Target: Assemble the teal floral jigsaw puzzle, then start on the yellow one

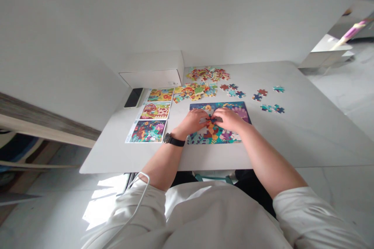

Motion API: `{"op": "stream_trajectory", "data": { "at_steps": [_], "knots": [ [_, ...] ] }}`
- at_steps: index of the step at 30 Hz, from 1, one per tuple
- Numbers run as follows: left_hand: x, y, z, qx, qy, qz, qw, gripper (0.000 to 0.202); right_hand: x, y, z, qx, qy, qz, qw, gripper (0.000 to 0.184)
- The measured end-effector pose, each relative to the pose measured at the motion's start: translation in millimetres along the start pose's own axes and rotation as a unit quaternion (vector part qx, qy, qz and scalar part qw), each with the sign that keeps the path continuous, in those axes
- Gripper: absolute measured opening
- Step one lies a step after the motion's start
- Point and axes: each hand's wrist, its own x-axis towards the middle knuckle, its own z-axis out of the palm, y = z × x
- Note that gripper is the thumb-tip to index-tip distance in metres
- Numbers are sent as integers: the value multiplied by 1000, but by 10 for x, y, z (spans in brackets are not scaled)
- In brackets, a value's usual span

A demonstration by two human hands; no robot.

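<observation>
A partly assembled colourful jigsaw puzzle (233, 107) lies flat on the white table (306, 132) in front of me. My left hand (194, 120), with a black watch on its wrist, and my right hand (229, 118) both rest on the puzzle's middle. Their fingertips meet over a small dark puzzle piece (212, 119), pinching or pressing it onto the puzzle. The fingers of both hands are curled down around that spot. The piece is mostly hidden by the fingers.
Heaps of loose pieces (201, 85) lie behind the puzzle, with scattered pieces (269, 101) to the right. Three picture cards (150, 116) lie in a column at left, beside a dark phone (133, 97) and a white box (153, 70) against the wall.
</observation>
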Motion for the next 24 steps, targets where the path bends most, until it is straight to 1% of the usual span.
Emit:
{"op": "stream_trajectory", "data": {
  "at_steps": [11, 20, 24],
  "knots": [
    [13, 78, -43, 5, -16, -9, 1000, 18, 5, -29, -14, 2, -2, 11, 1000, 24],
    [-3, 21, 4, -14, -7, 6, 1000, 14, 7, -37, -30, 5, -14, 1, 1000, 20],
    [-1, 10, 4, -10, -8, 8, 1000, 18, 7, -23, -13, 1, -22, 7, 1000, 19]
  ]
}}
